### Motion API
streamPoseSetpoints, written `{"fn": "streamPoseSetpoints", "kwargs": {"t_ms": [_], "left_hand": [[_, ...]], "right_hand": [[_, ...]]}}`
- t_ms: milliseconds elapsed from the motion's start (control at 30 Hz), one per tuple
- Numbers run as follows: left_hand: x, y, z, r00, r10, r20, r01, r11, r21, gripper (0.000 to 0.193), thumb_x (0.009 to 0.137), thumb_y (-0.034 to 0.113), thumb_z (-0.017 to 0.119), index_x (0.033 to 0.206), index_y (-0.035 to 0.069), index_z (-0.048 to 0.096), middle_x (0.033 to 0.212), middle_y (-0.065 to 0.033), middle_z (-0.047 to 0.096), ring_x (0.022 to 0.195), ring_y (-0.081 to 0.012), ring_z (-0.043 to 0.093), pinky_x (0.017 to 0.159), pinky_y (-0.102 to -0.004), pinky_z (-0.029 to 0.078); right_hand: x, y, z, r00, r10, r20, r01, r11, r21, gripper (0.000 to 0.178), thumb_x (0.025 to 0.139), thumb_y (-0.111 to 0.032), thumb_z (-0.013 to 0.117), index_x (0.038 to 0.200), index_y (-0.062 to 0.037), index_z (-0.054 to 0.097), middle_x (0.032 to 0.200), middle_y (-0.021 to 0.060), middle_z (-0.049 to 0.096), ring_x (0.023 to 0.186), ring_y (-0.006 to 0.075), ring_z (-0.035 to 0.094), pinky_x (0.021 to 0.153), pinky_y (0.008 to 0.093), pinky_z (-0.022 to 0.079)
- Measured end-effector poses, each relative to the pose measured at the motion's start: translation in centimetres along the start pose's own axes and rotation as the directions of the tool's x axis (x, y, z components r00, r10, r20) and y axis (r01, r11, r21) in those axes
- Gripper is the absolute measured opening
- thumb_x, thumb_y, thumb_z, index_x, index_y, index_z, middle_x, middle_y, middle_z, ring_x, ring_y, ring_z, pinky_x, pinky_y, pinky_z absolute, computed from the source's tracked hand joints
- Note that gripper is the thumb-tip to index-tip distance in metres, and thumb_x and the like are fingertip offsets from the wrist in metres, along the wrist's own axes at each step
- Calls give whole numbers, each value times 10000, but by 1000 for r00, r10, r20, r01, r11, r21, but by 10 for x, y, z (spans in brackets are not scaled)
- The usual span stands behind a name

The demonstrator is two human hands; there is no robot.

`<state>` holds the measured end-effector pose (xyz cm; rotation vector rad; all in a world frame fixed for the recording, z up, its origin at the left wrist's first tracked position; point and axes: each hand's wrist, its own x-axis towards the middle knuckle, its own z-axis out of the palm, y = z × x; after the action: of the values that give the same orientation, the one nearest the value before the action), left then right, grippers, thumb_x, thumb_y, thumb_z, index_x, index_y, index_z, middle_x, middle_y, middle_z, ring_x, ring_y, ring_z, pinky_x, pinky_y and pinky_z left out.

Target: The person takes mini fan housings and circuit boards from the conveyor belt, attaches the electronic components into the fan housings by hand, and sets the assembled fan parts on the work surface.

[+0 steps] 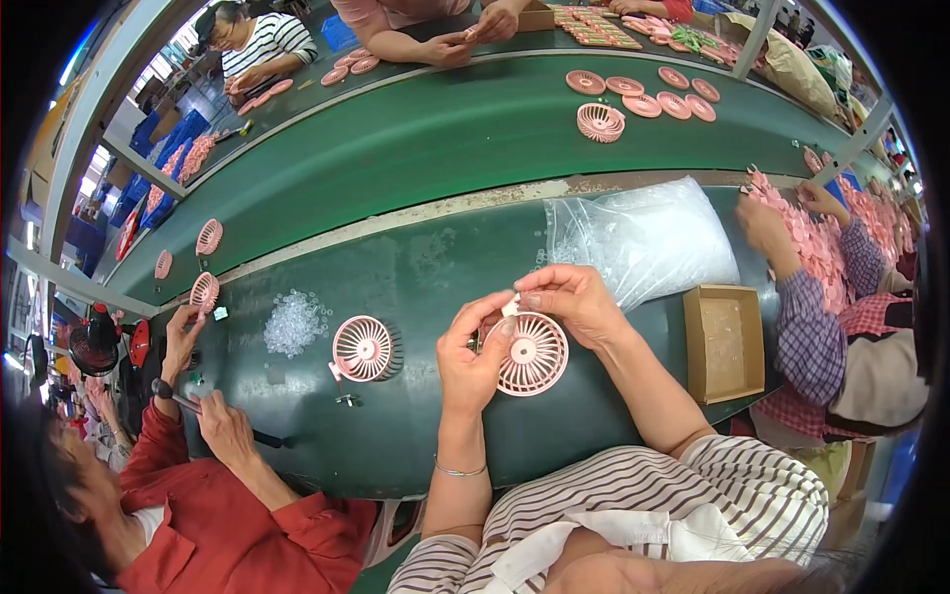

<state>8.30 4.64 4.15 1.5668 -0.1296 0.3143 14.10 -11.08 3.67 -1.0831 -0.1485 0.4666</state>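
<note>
In front of me is a round pink fan cage with radial slats and a solid hub. My left hand is closed around its left edge, the thumb up near the rim. At the cage's top edge sits a small white piece, between the left thumb tip and the fingers of my right hand. Those right fingers are pinched on it. Whether the white piece is fixed to the cage I cannot tell. Left of my hands, another pink fan cage lies on the green work surface.
Small clear rings form a pile at left; a small metal part lies nearer. Beyond my right hand are a clear plastic bag and a cardboard box. A red-sleeved co-worker works at left. The green conveyor carries pink parts.
</note>
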Motion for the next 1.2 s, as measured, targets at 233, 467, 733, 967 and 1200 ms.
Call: {"fn": "streamPoseSetpoints", "kwargs": {"t_ms": [233, 467, 733, 967, 1200], "left_hand": [[-1, -3, 3, 998, -56, -42, 50, 990, -134, 280, 779, -22, 639, 1026, -36, 507, 974, -126, 631, 869, -135, 601, 765, -243, 484], [-1, -5, 4, 998, 24, -63, -21, 998, 51, 266, 770, -8, 658, 1000, -21, 526, 971, -116, 633, 868, -134, 600, 775, -246, 478], [-2, -2, 8, 994, 74, -81, -57, 978, 201, 231, 753, -15, 656, 963, -20, 561, 958, -96, 635, 841, -125, 593, 763, -243, 472], [-2, -4, 9, 978, 194, -82, -156, 928, 338, 247, 726, -22, 660, 955, -15, 567, 948, -126, 645, 817, -165, 625, 733, -265, 497], [-2, -5, 9, 968, 238, -85, -191, 909, 372, 247, 728, -19, 658, 956, -16, 565, 952, -139, 645, 837, -196, 637, 738, -284, 504]], "right_hand": [[0, 7, -1, 992, -125, -25, 113, 956, -270, 157, 788, 8, 633, 938, 51, 609, 881, 90, 631, 810, 132, 616, 743, 242, 511], [-4, 3, 8, 955, -297, -9, 238, 783, -575, 210, 772, 40, 607, 982, 34, 611, 874, 68, 625, 799, 106, 587, 717, 235, 484], [-8, -1, 16, 881, -472, 27, 334, 582, -741, 307, 750, 47, 599, 1052, -6, 593, 847, 90, 630, 766, 143, 602, 704, 255, 480], [-11, -1, 19, 774, -602, 195, 403, 230, -886, 279, 743, 48, 590, 1014, -17, 597, 818, 109, 619, 751, 211, 618, 684, 287, 497], [-15, 6, 23, 808, -587, 56, 372, 434, -821, 229, 778, 27, 576, 1005, 17, 603, 884, 145, 650, 796, 226, 655, 699, 296, 522]]}}
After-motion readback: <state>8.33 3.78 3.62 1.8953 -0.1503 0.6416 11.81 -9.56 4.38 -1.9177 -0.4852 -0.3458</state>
